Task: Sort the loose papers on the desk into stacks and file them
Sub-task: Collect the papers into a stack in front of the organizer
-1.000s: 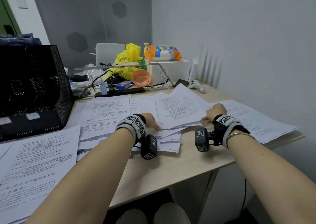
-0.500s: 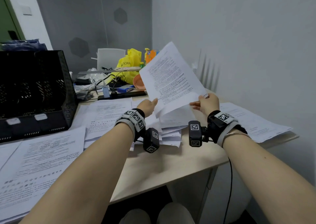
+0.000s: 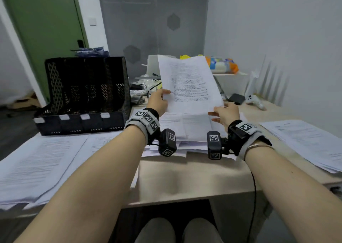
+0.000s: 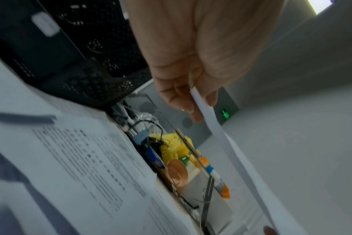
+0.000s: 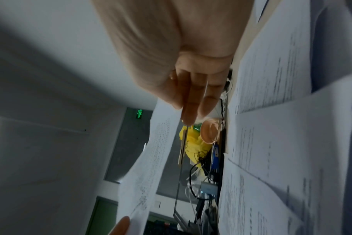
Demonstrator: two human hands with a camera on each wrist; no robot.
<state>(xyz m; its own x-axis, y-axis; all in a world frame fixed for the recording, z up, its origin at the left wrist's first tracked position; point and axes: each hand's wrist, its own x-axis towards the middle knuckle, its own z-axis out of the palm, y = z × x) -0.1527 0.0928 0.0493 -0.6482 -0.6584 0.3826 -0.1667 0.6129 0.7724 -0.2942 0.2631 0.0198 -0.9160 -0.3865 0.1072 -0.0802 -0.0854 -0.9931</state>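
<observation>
Both hands hold one printed sheet [image 3: 188,83] upright above the desk's middle. My left hand [image 3: 160,102] pinches its left edge, thumb on the front; the left wrist view shows the sheet [image 4: 217,133] edge-on between thumb and fingers [image 4: 183,98]. My right hand [image 3: 224,113] pinches the lower right corner, and in the right wrist view the sheet [image 5: 151,159] runs out from between the fingers [image 5: 191,103]. More loose papers [image 3: 185,128] lie piled under the hands, with further sheets at the left [image 3: 37,161] and right [image 3: 305,141].
A black mesh file rack [image 3: 83,94] with several slots stands at the back left. Behind the sheet are cables, a yellow bag [image 4: 171,143], an orange bowl [image 4: 176,172] and a white box [image 3: 231,81]. A white controller [image 3: 256,100] lies at the back right. The desk's front edge [image 3: 185,198] is near my knees.
The sheet was lifted off the pile by both hands and has swung from tilted to nearly upright and higher. My head has turned left, bringing the rack toward the centre.
</observation>
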